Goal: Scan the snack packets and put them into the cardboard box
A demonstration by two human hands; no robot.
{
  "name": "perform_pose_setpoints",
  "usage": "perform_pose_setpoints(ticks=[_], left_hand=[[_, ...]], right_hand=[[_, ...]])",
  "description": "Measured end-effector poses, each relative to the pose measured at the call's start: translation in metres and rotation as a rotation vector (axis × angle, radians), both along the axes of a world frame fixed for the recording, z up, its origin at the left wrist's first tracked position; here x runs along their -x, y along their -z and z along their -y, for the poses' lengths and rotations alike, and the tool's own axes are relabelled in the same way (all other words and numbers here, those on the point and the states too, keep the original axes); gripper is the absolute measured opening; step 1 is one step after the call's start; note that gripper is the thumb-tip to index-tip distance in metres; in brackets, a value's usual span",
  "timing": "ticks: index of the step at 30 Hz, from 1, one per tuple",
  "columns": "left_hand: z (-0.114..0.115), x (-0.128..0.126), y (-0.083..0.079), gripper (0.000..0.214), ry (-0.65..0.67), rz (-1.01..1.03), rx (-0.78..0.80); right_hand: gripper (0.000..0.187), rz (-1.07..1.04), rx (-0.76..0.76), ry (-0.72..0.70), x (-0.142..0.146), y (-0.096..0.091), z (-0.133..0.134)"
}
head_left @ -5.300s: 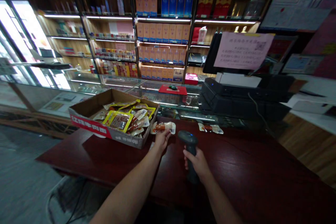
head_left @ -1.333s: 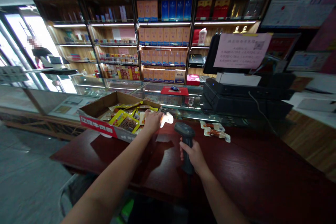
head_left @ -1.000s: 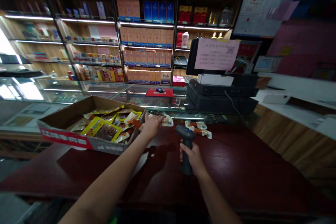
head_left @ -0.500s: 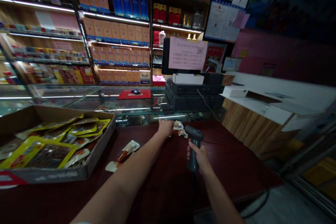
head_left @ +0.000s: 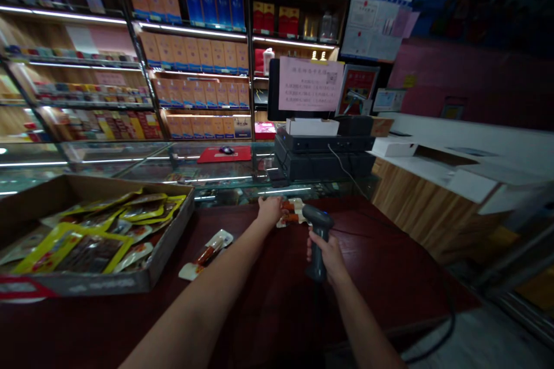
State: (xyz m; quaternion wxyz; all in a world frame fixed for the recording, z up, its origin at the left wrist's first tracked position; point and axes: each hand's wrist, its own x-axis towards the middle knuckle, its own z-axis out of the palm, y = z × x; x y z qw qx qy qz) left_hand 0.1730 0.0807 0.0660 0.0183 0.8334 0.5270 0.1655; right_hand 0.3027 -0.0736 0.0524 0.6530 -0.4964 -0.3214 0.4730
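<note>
My right hand (head_left: pixel 328 253) is wrapped around the handle of a dark grey barcode scanner (head_left: pixel 317 222), held upright above the dark red counter. Its head is close to the right end of packaged sausages (head_left: pixel 295 217), two reddish-brown sticks in clear and white wrappers. My left hand (head_left: pixel 270 211) is at their left end, its fingers bent over the wrappers and partly hidden. Another packaged sausage (head_left: pixel 208 252) lies on the counter left of my left forearm.
An open cardboard box (head_left: pixel 171 236) of yellow-edged snack packets stands at the left. Behind are a glass display counter (head_left: pixel 151 164), a red mouse pad (head_left: pixel 208 155) with a mouse, and a monitor (head_left: pixel 273 92) bearing a pink notice. A cable (head_left: pixel 450 323) hangs at the right edge.
My left hand has shifted slightly left against the packaged sausages, and more of their brown sticks shows. The scanner stays in my right hand, nearly unmoved. The view has shifted a little.
</note>
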Motion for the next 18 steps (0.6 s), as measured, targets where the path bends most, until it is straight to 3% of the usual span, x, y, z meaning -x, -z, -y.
perform_pose_setpoints(ticks=[3,6,11,14,18], left_hand=[[0.012,0.041,-0.001,0.035,-0.107,0.042,0.003],[0.027,0.098,0.001,0.037,-0.263,0.05,0.026],[0.062,0.185,0.023,0.043,-0.415,-0.002,0.074],[0.084,0.209,0.037,0.041,-0.441,-0.03,0.151],[0.096,0.22,0.049,0.03,-0.45,0.081,0.164]], right_hand=[[0.042,-0.001,0.005,-0.046,0.016,-0.003,0.0],[0.041,-0.002,0.008,-0.114,0.035,-0.005,-0.001],[0.042,0.018,0.009,-0.2,0.068,-0.007,-0.003],[0.042,0.031,0.002,-0.253,0.089,-0.006,-0.005],[0.041,0.046,0.013,-0.323,0.114,-0.004,-0.003]])
